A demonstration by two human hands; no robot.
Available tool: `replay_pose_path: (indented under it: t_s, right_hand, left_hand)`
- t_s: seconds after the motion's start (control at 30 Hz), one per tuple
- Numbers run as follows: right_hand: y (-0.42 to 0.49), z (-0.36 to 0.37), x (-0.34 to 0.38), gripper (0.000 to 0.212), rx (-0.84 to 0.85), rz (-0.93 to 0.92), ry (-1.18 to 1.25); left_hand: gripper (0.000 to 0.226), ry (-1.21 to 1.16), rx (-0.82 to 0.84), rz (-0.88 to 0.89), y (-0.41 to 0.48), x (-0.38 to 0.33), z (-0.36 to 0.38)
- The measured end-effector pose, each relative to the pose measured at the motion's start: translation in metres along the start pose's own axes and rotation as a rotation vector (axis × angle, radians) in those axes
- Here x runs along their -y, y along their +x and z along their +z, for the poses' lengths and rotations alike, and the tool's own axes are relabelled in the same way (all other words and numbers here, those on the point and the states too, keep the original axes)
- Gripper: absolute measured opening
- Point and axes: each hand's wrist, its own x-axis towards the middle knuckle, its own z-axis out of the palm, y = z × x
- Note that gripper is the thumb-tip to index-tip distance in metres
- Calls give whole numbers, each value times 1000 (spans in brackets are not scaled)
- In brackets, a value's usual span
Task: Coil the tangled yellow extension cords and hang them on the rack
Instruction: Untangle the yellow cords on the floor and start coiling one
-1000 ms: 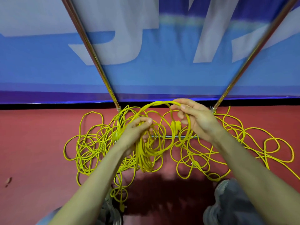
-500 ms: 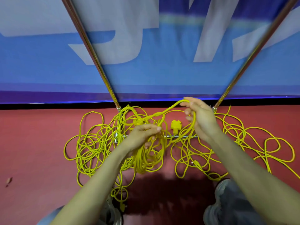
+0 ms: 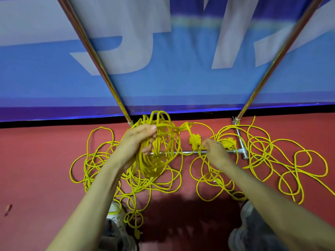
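Tangled yellow extension cords [image 3: 272,160] sprawl over the red floor on both sides of the rack's base. My left hand [image 3: 137,142] is shut on a coil of yellow cord [image 3: 159,156] held up above the floor, its loops hanging down in front of the base bar. My right hand [image 3: 213,151] is lower and to the right, fingers pinched on a strand of cord just beside a yellow plug [image 3: 194,140]. A second yellow plug [image 3: 229,143] lies right behind that hand.
The metal rack has two slanted poles [image 3: 97,58] rising left and right, and a base bar [image 3: 188,152] across the floor. A blue and white banner [image 3: 172,78] stands behind. My shoes [image 3: 116,214] are at the bottom, among cord loops.
My right hand let the loop go onto the coil in my left hand, then dropped down and right to the cord by the plug. My left hand lifted the coil slightly.
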Motion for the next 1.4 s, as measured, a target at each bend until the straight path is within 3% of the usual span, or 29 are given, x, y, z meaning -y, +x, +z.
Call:
replay_pose_path:
  t_s: [0.1,0.2,0.27,0.37,0.47,0.63,0.83,0.93,1.03,1.1,1.2,1.4]
  right_hand:
    - [-14,-6,52,35,99,-155,487]
    - [-23,-21,83,18,164,59,1129]
    - [-24,-33,85,23,93,157,1321]
    - [-18,-50,78,13,3,107,1201]
    - [-15,-55,71,12,-14,68,1047]
    - [-17,-75,72,8,-156,-167,641]
    - [-31,-66,78,9,-207,-270,434]
    - [-29,-70,77,12,-362,-265,310]
    - [-24,-83,70,2,-466,-188,567]
    - [-24,-80,69,13,-482,-152,826]
    - [-25,-66,75,18,-495,-113,1022]
    - [-24,-50,80,13,-466,41,1170]
  left_hand:
    - [22,96,11,8,-3,-2,9]
    - [21,81,-5,-13,-4,2,9]
    - [17,151,55,-65,-4,6,7]
    - [10,391,165,-165,-2,18,9]
    - [27,466,104,-219,3,35,15]
    - [27,137,-145,-294,8,40,13]
    - [23,-49,-16,-250,3,21,22]
    - [17,4,45,-261,4,15,26]
    - [9,37,79,-322,3,15,23]
    - [14,34,93,-350,3,21,22]
    - [16,9,63,-376,5,33,24]
    - [9,-299,-271,-365,15,51,14]
